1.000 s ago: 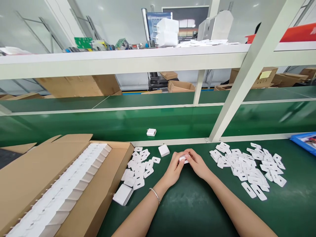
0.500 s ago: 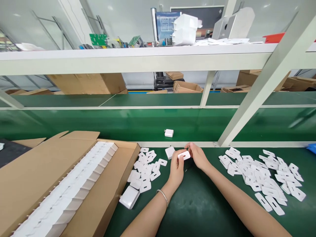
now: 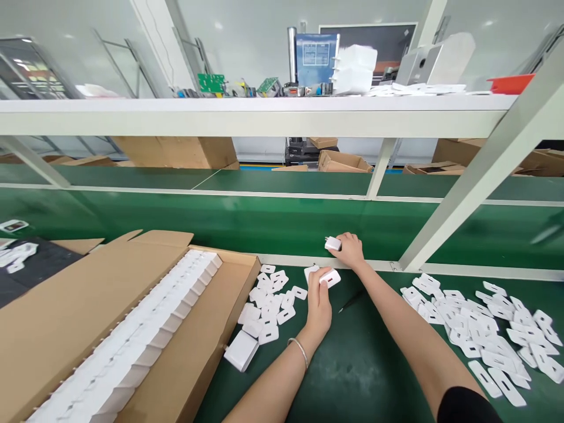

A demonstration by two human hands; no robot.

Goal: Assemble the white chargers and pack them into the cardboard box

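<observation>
- The held adapter [image 3: 330, 278], a small white block with a slotted face turned up, sits over the near green mat [image 3: 352, 376], just short of the pale rail at the belt's edge.
- My view shows the left hand [image 3: 319, 299] clasped round it from below, thumb and fingertips pinching its sides; a thin bracelet [image 3: 300, 351] circles that wrist.
- The belt adapter [image 3: 332, 242], another white block with its prongs pointing left, lies on the green conveyor belt [image 3: 264, 223] just past the rail.
- The right hand [image 3: 351, 251] reaches over the rail with its fingertips against this block. I cannot tell whether they grip it or only touch it.
- A third white block [image 3: 309, 271] peeks out just left of the left hand's fingers.
- A thin dark tool [image 3: 351, 301] lies on the mat between the two forearms.
- A small pile of tabs [image 3: 271, 296], flat white and slotted, lies left of the left hand, next to the box wall.
- A white carton [image 3: 241, 350] lies tilted on the mat by that pile's near edge, touching the box.
- The cardboard box [image 3: 79, 305] stands open at left, and I see a long double row of white blocks [image 3: 145, 335] packed inside.
- A large pile of tabs [image 3: 484, 329] spreads on the mat right of the right forearm.
- A dark tray [image 3: 26, 273] at far left carries a few white pieces.
- Overhead, a white shelf [image 3: 264, 114] carries circuit boards, white housings and loose tabs, with a slanted brace [image 3: 480, 176] running down to the rail.
</observation>
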